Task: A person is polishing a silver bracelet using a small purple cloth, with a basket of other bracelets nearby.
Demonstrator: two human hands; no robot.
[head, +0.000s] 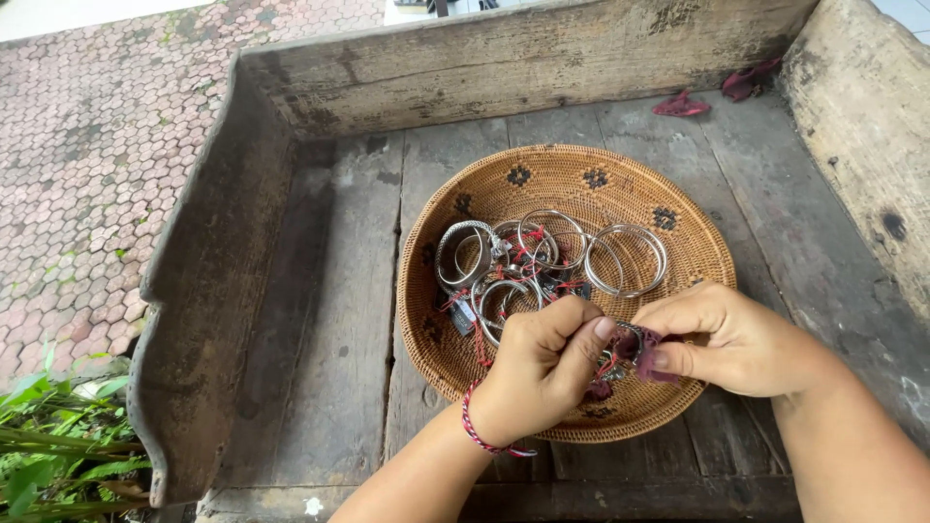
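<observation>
A round woven basket [572,179] sits on a weathered wooden platform and holds several silver bangles [625,260] with red strings and small tags. My left hand [542,363], with a red and white cord at the wrist, pinches a small silver piece above the basket's near side. My right hand [727,339] grips a dark purple cloth [641,345] pressed against that same piece. Both hands meet over the basket's front rim, and the piece between them is mostly hidden by fingers.
Raised wooden walls [504,63] surround the platform [339,320] on the left, back and right. Two red scraps [681,105] lie at the back right corner. Patterned paving [87,145] lies to the left, with green leaves [44,436] at the lower left.
</observation>
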